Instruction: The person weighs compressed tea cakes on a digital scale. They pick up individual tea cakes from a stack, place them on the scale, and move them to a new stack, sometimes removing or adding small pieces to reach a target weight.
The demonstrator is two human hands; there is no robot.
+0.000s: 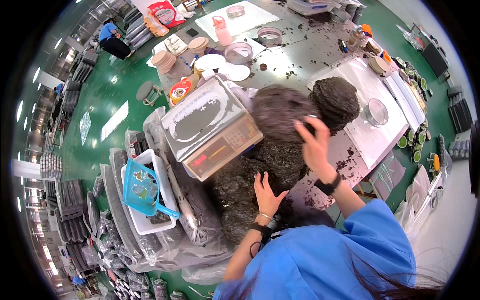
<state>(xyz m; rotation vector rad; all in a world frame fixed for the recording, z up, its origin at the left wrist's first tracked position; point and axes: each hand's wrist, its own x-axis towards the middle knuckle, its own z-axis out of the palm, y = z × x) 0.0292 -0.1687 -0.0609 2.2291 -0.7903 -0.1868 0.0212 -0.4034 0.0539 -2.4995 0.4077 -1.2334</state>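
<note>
My left hand point(269, 197) rests with its fingers spread on a heap of dark, flaky material point(235, 195) that resembles dried seaweed. At the right edge of a round dark clump point(281, 114) is my right hand point(316, 150), fingers apart. That clump is smeared by motion and lies above the heap, beside a digital scale point(212, 127). The scale's pan point(200, 117) carries dark and whitish residue. A second rounded dark clump point(336, 102) stands to the right, behind my right hand.
A blue dustpan point(141, 186) lies over a white bin point(150, 227) at left. Metal rings point(376, 112), round paper discs point(210, 61) and a pink bottle point(222, 31) stand on the metal table point(295, 65). Dark crumbs are scattered across it. A person point(112, 39) is at the far left.
</note>
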